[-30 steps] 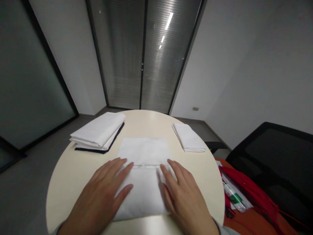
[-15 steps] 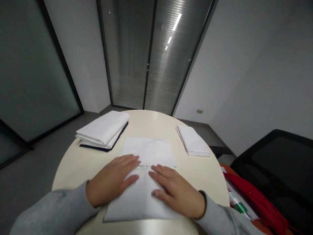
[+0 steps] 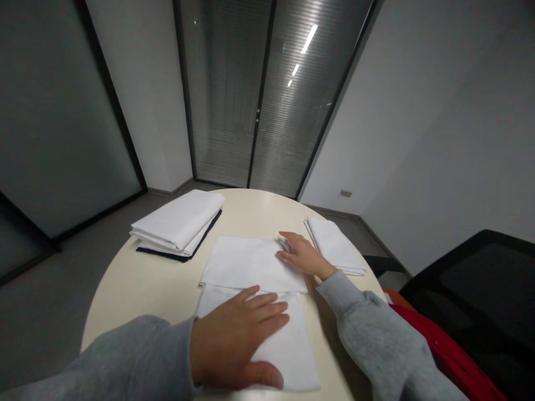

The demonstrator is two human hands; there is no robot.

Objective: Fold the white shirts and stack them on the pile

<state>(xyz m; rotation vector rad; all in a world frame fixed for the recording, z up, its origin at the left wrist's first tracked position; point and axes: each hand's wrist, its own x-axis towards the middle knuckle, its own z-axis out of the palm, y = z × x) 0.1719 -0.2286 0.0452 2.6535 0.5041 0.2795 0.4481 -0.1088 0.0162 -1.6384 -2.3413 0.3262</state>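
A white cloth (image 3: 246, 262) lies on the round table, made up of a far flap and a near part that meet at a crosswise edge. My left hand (image 3: 240, 337) rests palm down on the near part, fingers spread. Over the far right corner of the cloth is my right hand (image 3: 303, 254), its fingers bent around the far edge. The fingertips are blurred, and whether they pinch the fabric cannot be made out.
Folded white cloths (image 3: 179, 220) lie over a dark one at the table's back left. Another folded white cloth (image 3: 337, 245) sits at the right edge. A black chair (image 3: 476, 301) with a red item (image 3: 451, 345) stands right of the table (image 3: 137, 295).
My right hand has moved away from me to the far right corner of the cloth. My left hand has shifted right and nearer, onto the middle of the near part.
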